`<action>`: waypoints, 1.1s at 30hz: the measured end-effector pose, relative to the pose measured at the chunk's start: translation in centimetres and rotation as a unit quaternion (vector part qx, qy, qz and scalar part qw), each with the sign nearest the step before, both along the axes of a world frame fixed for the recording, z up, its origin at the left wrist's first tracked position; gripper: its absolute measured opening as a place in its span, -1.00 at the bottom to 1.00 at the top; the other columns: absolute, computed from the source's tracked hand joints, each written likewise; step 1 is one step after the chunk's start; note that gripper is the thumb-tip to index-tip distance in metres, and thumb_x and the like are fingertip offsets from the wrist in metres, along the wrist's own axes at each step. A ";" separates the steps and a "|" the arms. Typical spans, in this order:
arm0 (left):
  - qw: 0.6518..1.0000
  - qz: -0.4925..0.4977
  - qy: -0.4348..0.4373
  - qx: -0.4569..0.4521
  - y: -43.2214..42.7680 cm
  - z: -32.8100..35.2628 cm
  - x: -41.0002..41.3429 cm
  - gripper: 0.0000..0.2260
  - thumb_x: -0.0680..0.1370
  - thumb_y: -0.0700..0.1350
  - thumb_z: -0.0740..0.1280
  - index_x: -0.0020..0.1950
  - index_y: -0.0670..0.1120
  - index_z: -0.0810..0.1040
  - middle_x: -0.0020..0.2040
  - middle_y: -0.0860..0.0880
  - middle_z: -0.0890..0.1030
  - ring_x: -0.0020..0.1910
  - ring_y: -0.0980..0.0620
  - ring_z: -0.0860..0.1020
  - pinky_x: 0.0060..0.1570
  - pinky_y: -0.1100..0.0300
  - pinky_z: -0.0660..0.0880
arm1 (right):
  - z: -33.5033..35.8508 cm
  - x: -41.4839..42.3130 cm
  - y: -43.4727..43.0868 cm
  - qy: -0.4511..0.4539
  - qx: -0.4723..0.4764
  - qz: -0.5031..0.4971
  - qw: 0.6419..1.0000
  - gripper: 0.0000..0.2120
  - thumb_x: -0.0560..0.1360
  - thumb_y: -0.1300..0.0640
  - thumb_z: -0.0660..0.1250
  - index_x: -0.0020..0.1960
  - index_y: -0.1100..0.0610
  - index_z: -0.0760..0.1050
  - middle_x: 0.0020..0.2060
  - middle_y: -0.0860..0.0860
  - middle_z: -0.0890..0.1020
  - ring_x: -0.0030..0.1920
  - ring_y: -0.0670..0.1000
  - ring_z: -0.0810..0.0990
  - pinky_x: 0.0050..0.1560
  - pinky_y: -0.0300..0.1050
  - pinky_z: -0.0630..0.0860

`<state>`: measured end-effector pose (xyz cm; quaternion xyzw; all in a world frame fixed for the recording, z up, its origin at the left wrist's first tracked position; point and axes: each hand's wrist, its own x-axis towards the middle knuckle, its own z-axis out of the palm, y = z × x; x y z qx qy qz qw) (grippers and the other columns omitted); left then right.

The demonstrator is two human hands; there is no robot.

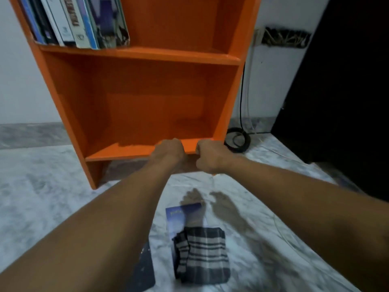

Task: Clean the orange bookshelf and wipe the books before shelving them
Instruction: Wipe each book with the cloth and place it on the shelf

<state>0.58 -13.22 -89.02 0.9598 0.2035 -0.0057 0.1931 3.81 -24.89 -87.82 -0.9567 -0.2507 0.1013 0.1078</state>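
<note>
**Both grips clasped on the bottom shelf of a tall orange wooden bookshelf (147, 102).**

The bookshelf stands on a pale grey marbled floor (42, 197) against a white wall. A row of upright books (73, 22) occupies the left of its upper shelf. The left grip (168, 150) curls its fingers over the front edge of the bottom shelf, right of centre. The right grip (210, 157), just beside it, is clenched round the same edge. Nearer the person, a folded grey-and-black checked cloth (204, 256) lies on a flat blue book (179, 216) on the floor. A dark book (145, 268), partly hidden by the left forearm, lies to its left. A coiled black cable (237, 140) sits by the bookshelf's right foot.
</note>
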 end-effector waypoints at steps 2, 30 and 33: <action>0.999 -0.014 0.036 0.000 -0.4 -2.8 -0.6 -0.88 0.58 -0.16 0.28 0.01 -0.21 0.53 0.07 -0.20 0.60 0.02 -0.20 0.58 -0.13 0.02 0.49 | -3.8 -0.3 -0.7 0.039 -0.012 0.011 0.999 -0.98 0.46 0.28 0.28 -0.13 0.21 0.43 -0.34 0.05 0.39 -0.36 0.04 0.33 -0.42 -0.12 0.24; 0.971 -0.049 0.217 0.093 -2.5 -19.6 -2.9 -0.70 0.64 -0.17 0.16 0.36 -0.14 0.47 0.30 -0.11 0.49 0.32 -0.11 0.49 0.21 0.12 0.44 | -21.8 -3.0 -4.7 0.219 0.038 -0.175 0.959 -0.71 0.52 0.01 0.25 0.17 0.10 0.32 0.07 0.08 0.53 0.05 0.12 0.55 -0.01 -0.09 0.48; 0.976 0.003 0.206 0.067 -2.0 -21.2 -3.3 -0.72 0.61 -0.13 0.17 0.28 -0.16 0.46 0.22 -0.12 0.52 0.23 -0.14 0.54 0.06 0.11 0.46 | -22.8 -3.5 -4.6 0.244 0.101 -0.251 0.931 -0.74 0.53 0.02 0.28 0.15 0.08 0.33 0.08 0.07 0.53 0.06 0.12 0.56 0.00 -0.09 0.50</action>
